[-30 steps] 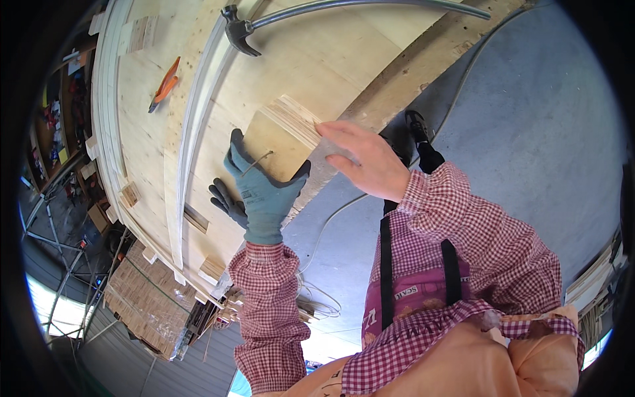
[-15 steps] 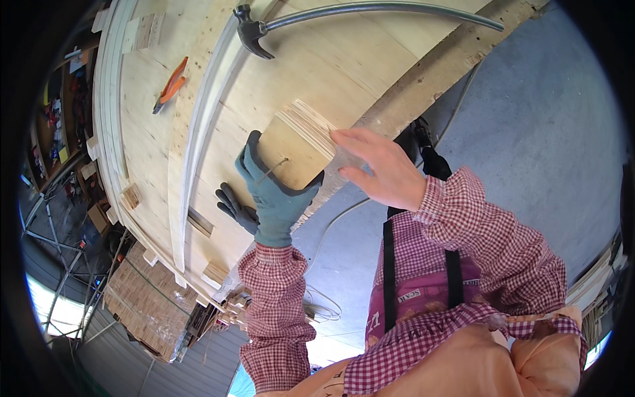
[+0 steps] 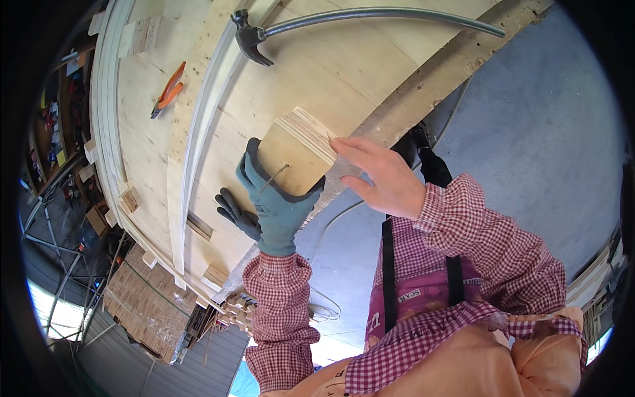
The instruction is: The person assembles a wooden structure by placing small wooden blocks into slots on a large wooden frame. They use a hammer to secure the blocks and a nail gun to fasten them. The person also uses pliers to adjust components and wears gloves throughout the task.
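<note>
My left hand [image 3: 279, 210], in a teal and dark grey work glove, is closed around a square plywood block [image 3: 291, 159]. Layered edges show on the block's far right side, and a bent nail [image 3: 275, 177] sticks out of its broad face. My bare right hand [image 3: 387, 173] has its fingers stretched out, with the index fingertip at the block's layered edge and the thumb apart below. A loose dark glove [image 3: 237, 212] lies just left of my gloved wrist.
On the plywood worktop [image 3: 331, 79] lie a claw hammer [image 3: 370, 13] with a metal handle and orange-handled pliers [image 3: 169, 91]. A pale curved wooden strip [image 3: 198, 132] runs along it. Small wood blocks [image 3: 129, 198] sit near the left edge. A cable [image 3: 344, 215] trails over the floor.
The whole view has shifted a little. The plywood block and both hands sit slightly lower in the picture, with the grip unchanged and my right fingertip still at the edge.
</note>
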A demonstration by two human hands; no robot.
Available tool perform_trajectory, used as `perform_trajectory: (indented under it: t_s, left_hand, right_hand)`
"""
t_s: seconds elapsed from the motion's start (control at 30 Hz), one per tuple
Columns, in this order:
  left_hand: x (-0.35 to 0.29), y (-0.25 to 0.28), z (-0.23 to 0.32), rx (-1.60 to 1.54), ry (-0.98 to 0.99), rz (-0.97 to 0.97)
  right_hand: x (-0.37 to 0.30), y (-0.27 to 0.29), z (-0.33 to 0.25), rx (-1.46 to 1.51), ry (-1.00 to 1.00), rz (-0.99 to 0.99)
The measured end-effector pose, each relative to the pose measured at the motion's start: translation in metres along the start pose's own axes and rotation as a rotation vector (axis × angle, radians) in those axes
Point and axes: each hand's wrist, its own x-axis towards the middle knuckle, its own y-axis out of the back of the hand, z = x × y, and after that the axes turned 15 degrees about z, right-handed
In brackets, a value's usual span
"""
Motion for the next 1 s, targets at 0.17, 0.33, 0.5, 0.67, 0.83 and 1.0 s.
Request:
perform_trajectory:
  t_s: [0.17, 0.33, 0.5, 0.67, 0.83, 1.0]
  left_hand:
    - [0.002, 0.004, 0.002, 0.035, 0.022, -0.004]
    - [-0.001, 0.003, 0.01, 0.1, -0.003, -0.014]
    - [0.009, 0.008, 0.003, 0.105, 0.007, -0.036]
    - [0.006, 0.006, 0.006, 0.099, 0.005, -0.061]
    - [0.007, 0.006, 0.002, 0.132, -0.005, -0.073]
    - [0.008, 0.005, 0.003, 0.179, -0.017, -0.098]
  right_hand:
    - [0.005, -0.002, 0.0, 0.032, -0.051, -0.032]
    - [0.008, 0.004, -0.002, 0.078, -0.093, -0.052]
    - [0.02, -0.006, -0.012, 0.045, -0.127, -0.071]
    - [0.017, -0.007, -0.021, -0.104, -0.126, -0.032]
    - [0.02, -0.012, -0.022, -0.166, -0.114, -0.002]
    - [0.025, -0.008, -0.024, -0.218, -0.132, -0.061]
